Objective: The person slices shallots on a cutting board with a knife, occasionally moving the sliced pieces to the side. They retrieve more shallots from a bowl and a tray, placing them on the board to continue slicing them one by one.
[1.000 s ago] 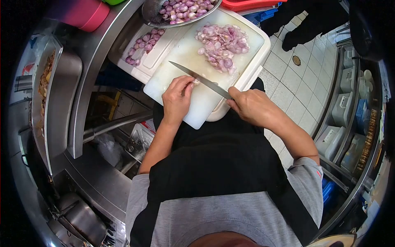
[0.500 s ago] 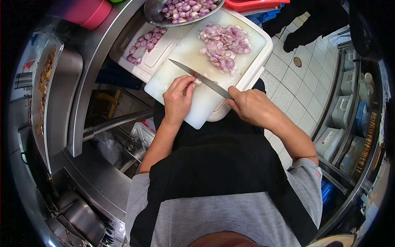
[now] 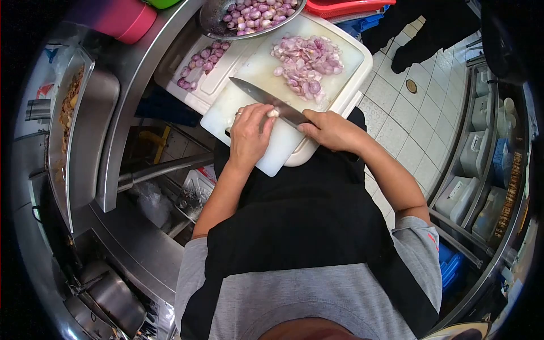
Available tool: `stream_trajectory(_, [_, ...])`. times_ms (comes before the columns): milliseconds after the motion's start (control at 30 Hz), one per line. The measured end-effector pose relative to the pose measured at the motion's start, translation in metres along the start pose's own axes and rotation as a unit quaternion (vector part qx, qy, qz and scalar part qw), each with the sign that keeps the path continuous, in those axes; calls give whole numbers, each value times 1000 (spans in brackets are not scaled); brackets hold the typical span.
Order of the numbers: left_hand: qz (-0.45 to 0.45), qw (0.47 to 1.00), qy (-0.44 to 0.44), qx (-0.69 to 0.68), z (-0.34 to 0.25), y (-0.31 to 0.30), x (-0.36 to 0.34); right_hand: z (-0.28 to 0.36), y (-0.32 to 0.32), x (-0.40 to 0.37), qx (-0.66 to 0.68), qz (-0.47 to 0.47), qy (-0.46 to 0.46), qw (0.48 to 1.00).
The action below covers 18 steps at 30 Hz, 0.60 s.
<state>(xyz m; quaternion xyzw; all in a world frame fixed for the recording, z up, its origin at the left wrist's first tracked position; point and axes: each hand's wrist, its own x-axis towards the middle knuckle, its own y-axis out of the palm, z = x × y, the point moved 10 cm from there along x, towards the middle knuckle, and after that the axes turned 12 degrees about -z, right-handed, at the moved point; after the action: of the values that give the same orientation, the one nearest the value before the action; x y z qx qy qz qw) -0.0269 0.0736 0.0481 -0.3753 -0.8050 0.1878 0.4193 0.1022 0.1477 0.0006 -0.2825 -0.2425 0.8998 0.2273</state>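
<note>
My right hand is wrapped round the handle of a kitchen knife, its wide blade slanting up to the left over the white cutting board. Between the fingertips of my left hand is a small pale piece of shallot, close beside the blade's lower edge. Sliced shallots lie in a loose heap on the board beyond the knife. Farther left, whole peeled shallots rest on the white lid or tub top under the board.
A metal bowl of whole shallots stands at the far edge. Red trays are beyond it. Left is a steel counter with a deep food pan and a pink container. Another person's dark-clad legs show at upper right.
The knife and my right hand have shifted slightly up and left. My left fingers have rolled back, and the pale shallot piece now shows more clearly at their tips.
</note>
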Motion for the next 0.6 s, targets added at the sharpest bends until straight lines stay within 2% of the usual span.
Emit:
stream_trajectory(67, [13, 1000, -3, 26, -3, 1, 1, 14, -13, -3, -113, -132, -170, 970])
stream_trajectory(200, [9, 998, -1, 62, -4, 2, 0, 19, -15, -22, -187, -155, -166, 956])
stream_trajectory(267, [-2, 999, -17, 39, -2, -2, -1, 26, -18, -31, -226, -187, -196, 936])
stream_trajectory(333, [-12, 999, -36, 19, 3, -6, -3, 31, -20, -39, -238, -185, -201, 932])
stream_trajectory(600, [-40, 999, -8, 8, 1, -10, -2, 38, -15, -44, -268, -176, -212, 923])
